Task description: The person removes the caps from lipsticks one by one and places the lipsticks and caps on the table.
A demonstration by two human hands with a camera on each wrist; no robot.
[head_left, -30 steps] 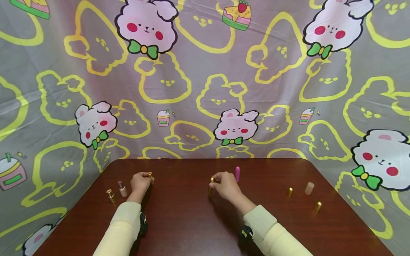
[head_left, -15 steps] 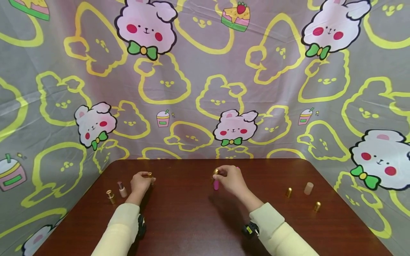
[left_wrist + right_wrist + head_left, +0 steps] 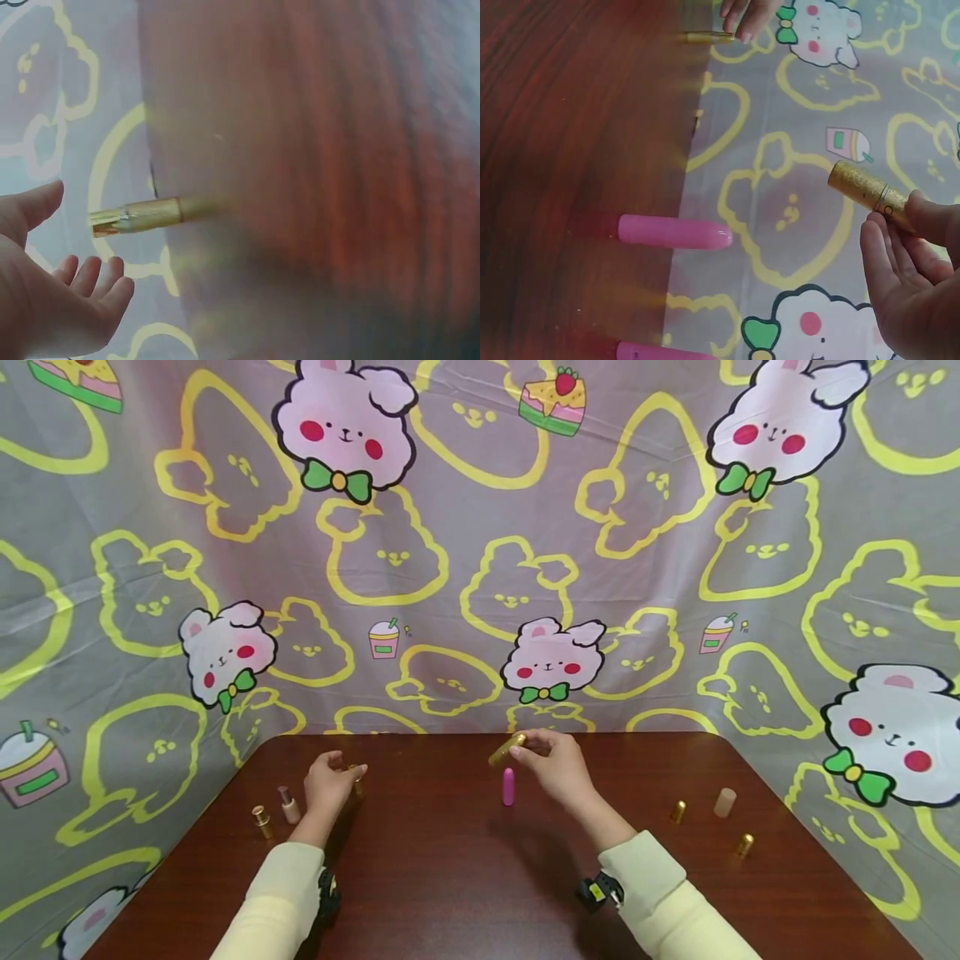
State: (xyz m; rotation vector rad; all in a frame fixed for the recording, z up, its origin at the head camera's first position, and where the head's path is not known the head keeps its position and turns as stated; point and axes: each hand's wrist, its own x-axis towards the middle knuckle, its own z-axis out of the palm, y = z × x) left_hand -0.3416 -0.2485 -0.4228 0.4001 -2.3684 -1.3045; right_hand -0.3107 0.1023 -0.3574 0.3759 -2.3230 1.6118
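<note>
"What is cut off?"
"One of two pink tubes [image 3: 664, 351], at six o'clock in the right wrist view."
"And the hands?"
"A gold lipstick tube [image 3: 502, 752] is pinched by the right hand [image 3: 552, 766] at its ten o'clock, near the far edge of the table [image 3: 435, 860]. The left hand [image 3: 327, 789] is held with fingers spread, a gold cylinder [image 3: 358, 787] untouched at three o'clock."
</note>
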